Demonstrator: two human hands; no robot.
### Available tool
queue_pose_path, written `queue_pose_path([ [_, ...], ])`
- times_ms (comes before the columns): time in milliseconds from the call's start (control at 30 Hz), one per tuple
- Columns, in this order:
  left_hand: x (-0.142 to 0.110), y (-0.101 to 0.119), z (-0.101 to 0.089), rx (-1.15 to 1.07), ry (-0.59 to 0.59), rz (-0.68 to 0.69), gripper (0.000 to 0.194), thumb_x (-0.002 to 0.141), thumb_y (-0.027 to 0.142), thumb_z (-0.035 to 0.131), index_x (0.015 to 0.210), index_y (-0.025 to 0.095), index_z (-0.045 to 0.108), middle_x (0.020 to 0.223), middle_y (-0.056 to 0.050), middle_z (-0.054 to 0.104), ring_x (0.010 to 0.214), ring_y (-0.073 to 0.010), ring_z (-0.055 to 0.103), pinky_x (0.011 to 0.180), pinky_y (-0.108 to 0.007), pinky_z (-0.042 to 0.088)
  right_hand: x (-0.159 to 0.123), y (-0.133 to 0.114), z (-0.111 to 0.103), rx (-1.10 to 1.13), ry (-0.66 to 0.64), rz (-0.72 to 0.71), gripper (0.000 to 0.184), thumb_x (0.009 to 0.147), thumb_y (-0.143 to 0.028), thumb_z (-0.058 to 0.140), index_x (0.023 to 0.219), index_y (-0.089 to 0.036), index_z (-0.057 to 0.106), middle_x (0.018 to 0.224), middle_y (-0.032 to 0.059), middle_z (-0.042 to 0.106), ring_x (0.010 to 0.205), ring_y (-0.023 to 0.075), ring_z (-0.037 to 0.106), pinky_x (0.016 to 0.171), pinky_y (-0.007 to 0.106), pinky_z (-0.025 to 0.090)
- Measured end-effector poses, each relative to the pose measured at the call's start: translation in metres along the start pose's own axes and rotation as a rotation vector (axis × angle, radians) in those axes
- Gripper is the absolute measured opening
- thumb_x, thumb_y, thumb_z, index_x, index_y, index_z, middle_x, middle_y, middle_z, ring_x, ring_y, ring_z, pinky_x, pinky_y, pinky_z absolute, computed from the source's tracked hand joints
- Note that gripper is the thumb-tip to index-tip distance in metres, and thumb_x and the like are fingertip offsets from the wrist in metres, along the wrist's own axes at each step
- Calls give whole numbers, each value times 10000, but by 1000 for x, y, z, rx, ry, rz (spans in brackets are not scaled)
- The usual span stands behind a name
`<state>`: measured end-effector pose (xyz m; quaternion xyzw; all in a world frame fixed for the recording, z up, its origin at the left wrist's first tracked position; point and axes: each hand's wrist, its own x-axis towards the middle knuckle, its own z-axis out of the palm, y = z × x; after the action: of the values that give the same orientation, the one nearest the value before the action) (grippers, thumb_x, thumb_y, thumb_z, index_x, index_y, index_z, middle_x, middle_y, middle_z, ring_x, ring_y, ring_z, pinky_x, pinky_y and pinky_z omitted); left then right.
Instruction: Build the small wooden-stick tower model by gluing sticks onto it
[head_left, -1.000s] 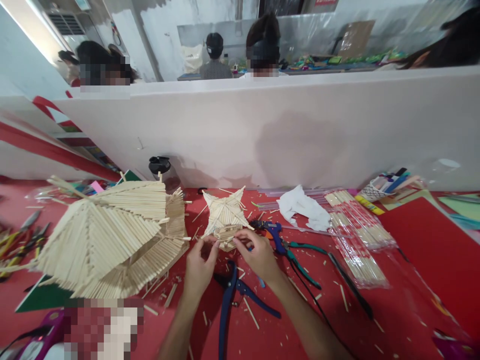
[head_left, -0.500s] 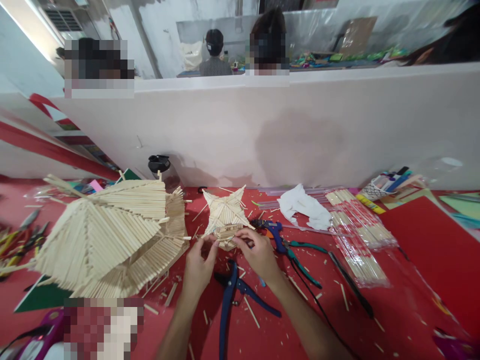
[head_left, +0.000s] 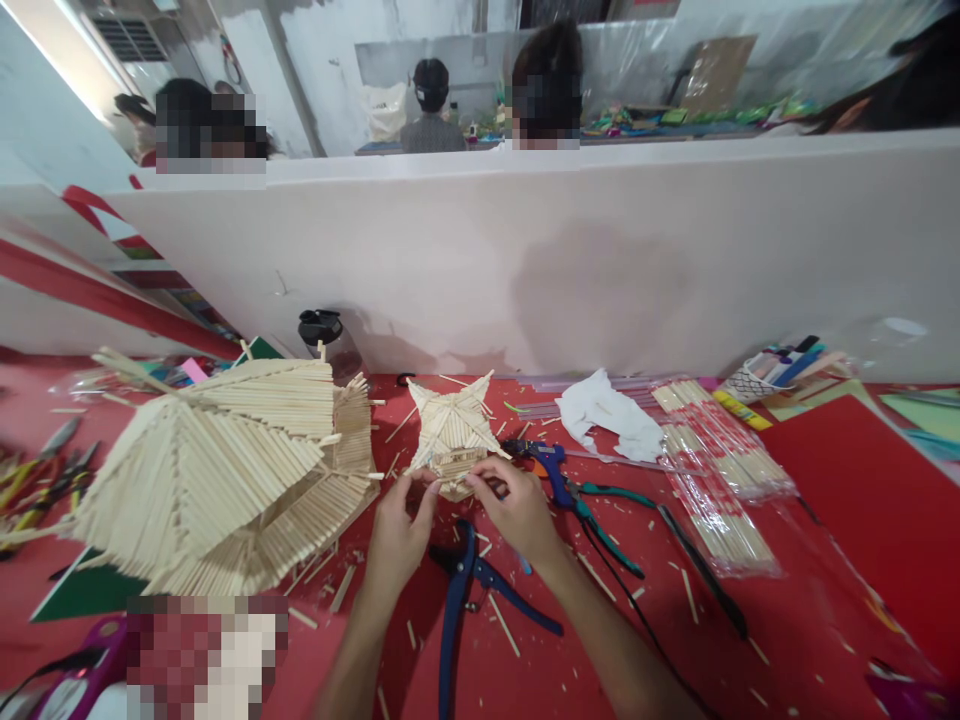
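Observation:
A small model house [head_left: 454, 418] of pale wooden sticks, its pointed roof corners flaring out, stands in front of me on the red table. At its near side, my left hand [head_left: 399, 528] pinches one end of a thin wooden stick [head_left: 454, 479] between thumb and fingertips. The stick's other end is in the closed fingers of my right hand [head_left: 519, 508]. It lies along the model's low front edge; whether it is stuck there I cannot tell. Just right of the model rests a blue glue gun [head_left: 553, 468]. Blue-handled cutters [head_left: 466, 572] lie open between my forearms.
A larger stick-built roof model [head_left: 202, 470] fills the left side. Teal-handled pliers [head_left: 619, 535], white crumpled tissue [head_left: 607, 412] and bagged wooden sticks [head_left: 712, 465] lie to the right. A bottle [head_left: 330, 345] stands by the white partition [head_left: 420, 260]. Stick scraps litter the table.
Both hands stay nearly still at the small model's front edge. Beyond the partition, people's heads have shifted slightly.

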<state>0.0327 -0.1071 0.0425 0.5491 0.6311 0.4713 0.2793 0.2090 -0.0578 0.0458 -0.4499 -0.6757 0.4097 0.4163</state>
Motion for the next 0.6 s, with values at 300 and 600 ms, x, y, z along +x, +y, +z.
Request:
queue_pose_path([
  [300,-1,1,6,-85,-33,-106,270,936,458,545,939,193,599,803,-2,632,695,-147,587,666,-237,457,0,-2,-1,-14,16,-48,141,920,-325,611,865,-208,667,779,19,744,683,168,711,658,238,527],
  [600,3,1,11,-209,-76,-115,426,925,549,526,698,190,492,594,66,372,549,-103,356,544,-220,306,2,-3,-4,45,-28,-36,150,926,-328,591,858,-209,653,784,33,752,680,174,718,632,243,538],
])
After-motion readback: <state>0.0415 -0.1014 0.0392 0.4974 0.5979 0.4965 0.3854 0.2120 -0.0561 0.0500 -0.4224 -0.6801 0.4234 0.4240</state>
